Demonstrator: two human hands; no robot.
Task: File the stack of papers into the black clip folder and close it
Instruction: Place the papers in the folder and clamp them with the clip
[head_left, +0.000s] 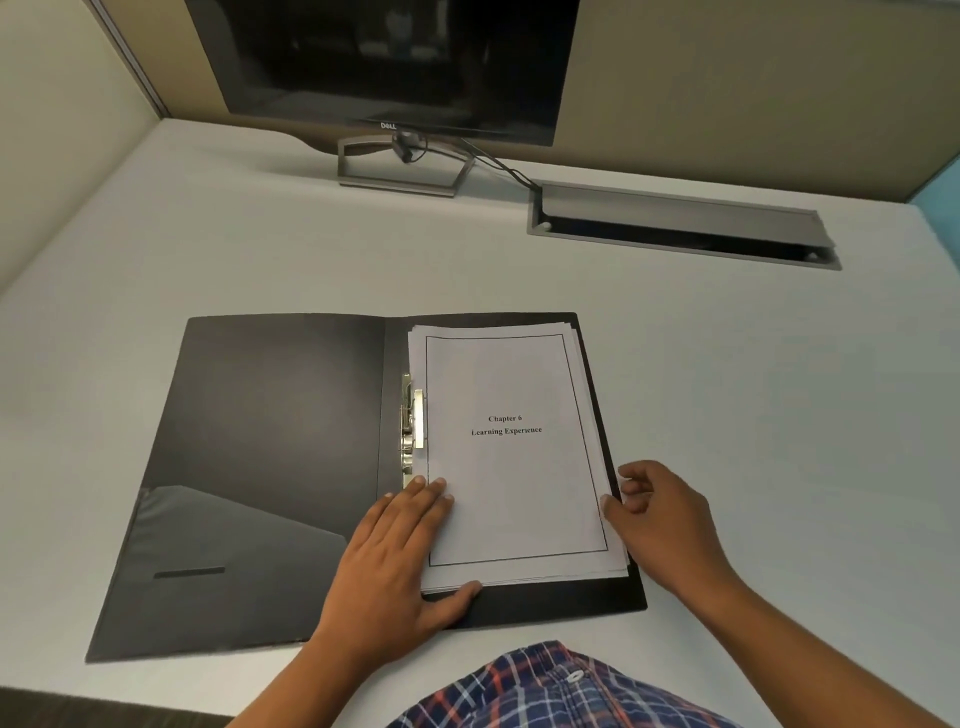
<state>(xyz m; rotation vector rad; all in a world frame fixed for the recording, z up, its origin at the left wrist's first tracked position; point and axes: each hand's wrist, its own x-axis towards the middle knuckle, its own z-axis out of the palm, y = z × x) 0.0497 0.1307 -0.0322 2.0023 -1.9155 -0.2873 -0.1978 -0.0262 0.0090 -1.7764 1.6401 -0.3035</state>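
Lying open on the white bench (727, 395): one black clip folder (270, 467), a stack of papers (511, 457) on its right leaf, top sheet reading "Chapter 6 Learning Experience". Metal clip (414, 426) down on the stack's spine edge, just beyond the left fingers. Left hand (400, 561): fingers flat and spread on the stack's near left corner, thumb along the bottom edge. Right hand (657, 512): fingers loosely curled, tips touching the stack's right edge, gripping nothing. Dark monitor (389, 57) well beyond.

Office cubicle: monitor (384, 57), desk (727, 364), partition walls (727, 93)
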